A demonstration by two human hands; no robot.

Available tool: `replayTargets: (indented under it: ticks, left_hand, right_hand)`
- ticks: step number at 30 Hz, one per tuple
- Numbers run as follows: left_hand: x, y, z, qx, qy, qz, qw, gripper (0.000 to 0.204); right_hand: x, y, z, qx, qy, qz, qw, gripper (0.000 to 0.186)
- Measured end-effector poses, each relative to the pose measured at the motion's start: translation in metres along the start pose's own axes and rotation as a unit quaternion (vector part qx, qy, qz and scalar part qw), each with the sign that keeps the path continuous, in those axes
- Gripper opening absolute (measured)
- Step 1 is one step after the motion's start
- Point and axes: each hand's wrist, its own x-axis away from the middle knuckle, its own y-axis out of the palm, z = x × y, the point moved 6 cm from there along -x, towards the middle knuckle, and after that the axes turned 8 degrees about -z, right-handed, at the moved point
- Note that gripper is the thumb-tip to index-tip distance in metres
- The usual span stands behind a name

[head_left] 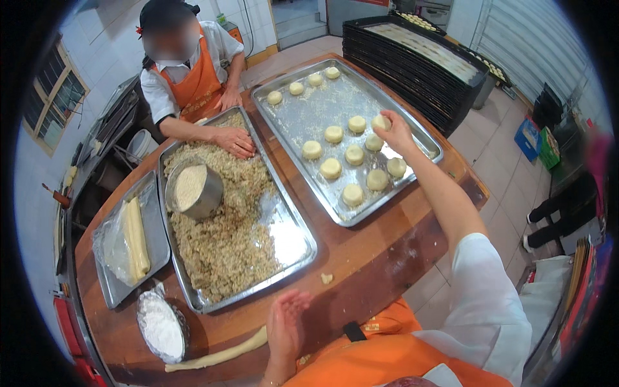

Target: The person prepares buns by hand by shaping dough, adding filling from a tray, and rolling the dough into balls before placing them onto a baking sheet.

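My right hand (397,132) grips a pale round dough piece (380,122) over the upper right of a metal tray (290,155), which holds several similar flattened rounds. My left hand (287,322) is open near the front of the wooden table (354,258), fingers extended, beside a long dough rope (213,358). A large tray of crumbly filling (225,251) lies left of the rounds, with a metal container of pale granules (192,187) in it. At the front left is a bowl of white flour (161,326).
A co-worker (187,90) in an orange apron reaches into the filling. A small tray (113,277) holds dough logs under plastic. Stacked black trays (406,84) stand behind the table at right. Another person's dark-trousered legs (558,213) show at far right, near plastic crates (530,138).
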Motion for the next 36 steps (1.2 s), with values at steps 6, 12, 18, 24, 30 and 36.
replayTargets:
  ticks: [6, 12, 18, 24, 30, 36]
  left_hand:
    - [0.004, -0.02, 0.003, -0.003, 0.009, 0.087, 0.996, 0.05]
    - [-0.008, -0.026, 0.011, -0.053, 0.04, 0.1, 0.993, 0.057]
    - [0.018, -0.046, 0.025, -0.13, 0.063, 0.122, 0.982, 0.039]
    - [0.09, -0.075, 0.041, -0.668, 0.02, 0.111, 0.735, 0.048]
    - [0.124, -0.09, 0.026, -0.716, 0.057, 0.087, 0.691, 0.061]
    - [0.117, -0.112, 0.025, -0.67, 0.08, 0.122, 0.728, 0.04]
  right_hand:
    - [-0.063, 0.016, 0.03, 0.15, 0.06, -0.06, 0.985, 0.055]
    - [-0.076, 0.009, 0.068, 0.058, -0.027, 0.016, 0.998, 0.052]
    - [-0.028, -0.048, 0.022, -0.572, 0.064, 0.177, 0.798, 0.008]
    - [0.152, 0.032, -0.139, -0.366, 0.036, -0.21, 0.906, 0.008]
    - [0.323, 0.12, -0.231, -0.217, -0.1, -0.399, 0.885, 0.008]
    - [0.374, 0.184, -0.311, -0.09, -0.322, -0.452, 0.827, 0.032]
